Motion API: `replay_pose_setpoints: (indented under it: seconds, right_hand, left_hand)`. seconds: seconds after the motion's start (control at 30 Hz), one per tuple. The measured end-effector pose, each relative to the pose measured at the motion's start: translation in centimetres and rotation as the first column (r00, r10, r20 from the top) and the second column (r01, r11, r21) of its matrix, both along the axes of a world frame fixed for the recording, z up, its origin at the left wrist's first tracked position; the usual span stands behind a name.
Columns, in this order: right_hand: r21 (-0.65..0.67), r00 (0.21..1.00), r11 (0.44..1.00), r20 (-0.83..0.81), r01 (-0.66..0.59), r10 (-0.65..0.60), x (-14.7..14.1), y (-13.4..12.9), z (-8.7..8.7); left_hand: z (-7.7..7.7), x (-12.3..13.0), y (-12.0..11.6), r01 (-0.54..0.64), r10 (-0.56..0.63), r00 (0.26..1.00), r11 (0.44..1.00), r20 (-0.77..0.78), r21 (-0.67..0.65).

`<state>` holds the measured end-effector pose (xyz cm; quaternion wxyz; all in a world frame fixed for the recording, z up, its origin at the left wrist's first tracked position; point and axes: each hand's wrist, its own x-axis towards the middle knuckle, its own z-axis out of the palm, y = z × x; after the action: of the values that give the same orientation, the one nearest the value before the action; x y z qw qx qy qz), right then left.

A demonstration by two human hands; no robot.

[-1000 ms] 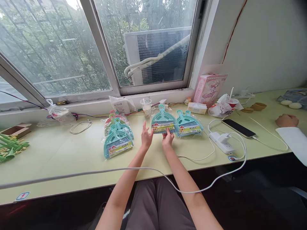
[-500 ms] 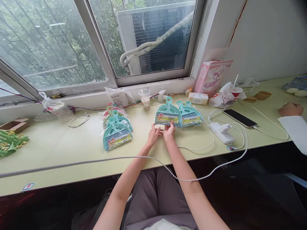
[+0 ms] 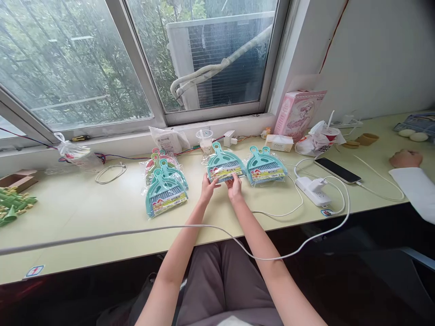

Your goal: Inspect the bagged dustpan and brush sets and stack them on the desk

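Between my two hands is a teal dustpan and brush set [image 3: 224, 159] in clear wrap, with a printed label across its brush. My left hand [image 3: 208, 188] grips its lower left corner, thumb on top. Its lower right edge is pinched by my right hand [image 3: 234, 186], fingers partly underneath. Just to the right, more wrapped teal dustpan sets [image 3: 267, 163] lie overlapping on the table. Left of my hands is a pile of wrapped sets, with a teal dustpan set [image 3: 166, 192] in front and pink and green handles [image 3: 155, 156] showing behind.
A white cable [image 3: 136, 231] crosses over my forearms to a power strip [image 3: 314, 192] at right. Beyond it lies a phone [image 3: 340, 170]; another person's hand [image 3: 406, 158] rests at far right. A plastic cup [image 3: 205, 140] stands behind the held set, near the window.
The held dustpan set has moved left, away from the sets on the right, which now show more fully. My left hand has closed on its left corner.
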<state>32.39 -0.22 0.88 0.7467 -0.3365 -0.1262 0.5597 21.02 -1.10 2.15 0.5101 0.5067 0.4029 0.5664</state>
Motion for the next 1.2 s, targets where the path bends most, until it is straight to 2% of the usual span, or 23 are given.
replay_pose_setpoints:
  seconds: [0.17,0.33,0.5,0.57,0.67,0.73,0.8,0.97,1.2]
  right_hand:
    - [0.043,0.994,0.996,0.079,-0.073,0.07,0.0,-0.2,0.1]
    - [0.004,0.993,1.0,0.119,0.028,-0.028,0.0,-0.2,0.2]
    - [0.006,0.987,0.999,0.156,0.042,-0.043,0.2,-0.1,0.2]
    - [0.006,0.987,1.0,0.161,0.016,-0.016,0.3,-0.2,0.4]
    - [0.032,0.976,0.995,0.2,-0.099,0.09,0.3,-0.3,0.6]
    - [0.036,0.962,0.985,0.222,-0.17,0.158,0.3,-0.5,0.7]
    - [0.024,0.958,0.983,0.229,-0.182,0.171,0.2,-0.6,0.6]
    - [0.002,0.971,0.995,0.218,-0.105,0.102,0.2,-0.5,0.3]
    - [0.06,0.955,0.971,0.201,-0.233,0.217,1.0,-0.5,0.4]
  left_hand:
    - [-0.2,-0.6,-0.4,0.013,-0.013,1.0,1.0,0.017,-0.021]
    - [0.5,-1.2,-1.0,0.14,-0.138,0.99,0.989,0.028,-0.056]
    - [1.0,-2.3,-0.7,0.286,-0.286,0.958,0.949,0.024,-0.132]
    - [0.8,-2.4,-0.3,0.246,-0.235,0.969,0.955,0.079,-0.169]
    - [0.0,-2.3,0.3,0.094,-0.068,0.986,0.98,0.151,-0.174]
    - [-0.5,-2.2,0.5,0.047,-0.016,0.983,0.984,0.181,-0.172]
    - [-0.9,-2.2,0.6,0.052,-0.019,0.983,0.983,0.183,-0.176]
    - [-0.7,-2.7,0.3,0.131,-0.114,0.984,0.984,0.135,-0.119]
    - [-0.3,-3.0,-0.1,0.132,-0.114,0.985,0.982,0.129,-0.138]
